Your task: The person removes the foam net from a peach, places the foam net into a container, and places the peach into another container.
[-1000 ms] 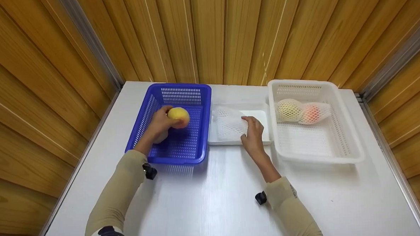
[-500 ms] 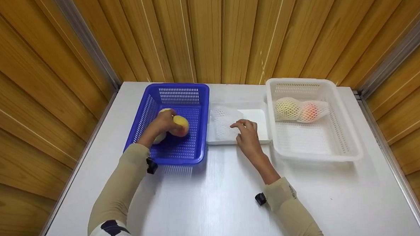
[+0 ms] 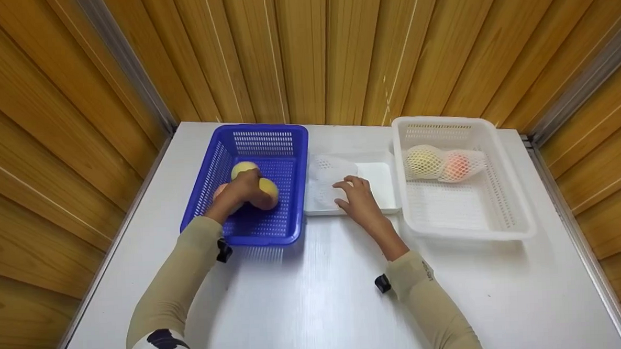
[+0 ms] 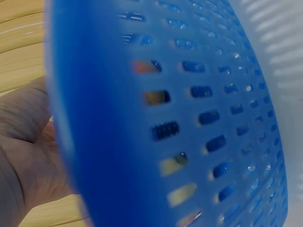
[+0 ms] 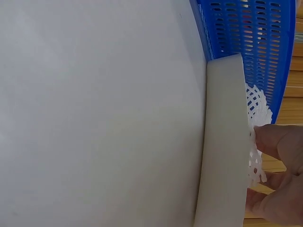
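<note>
We find the left hand [image 3: 245, 188] grasping a yellow fruit [image 3: 270, 189] inside the blue basket [image 3: 263, 226], at the white tray [image 3: 381, 182]'s nine o'clock. The right hand [image 3: 361, 201] is over the foam nets [image 3: 328, 166] in that tray — its thumb and fingers parted. At the tray's three o'clock, we note two netted fruits [image 3: 424, 161] in the white basket [image 3: 453, 210].

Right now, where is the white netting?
In the head view, the white netting lies in the left part of the shallow white tray, beside the blue basket, partly hidden by the right hand.
</note>
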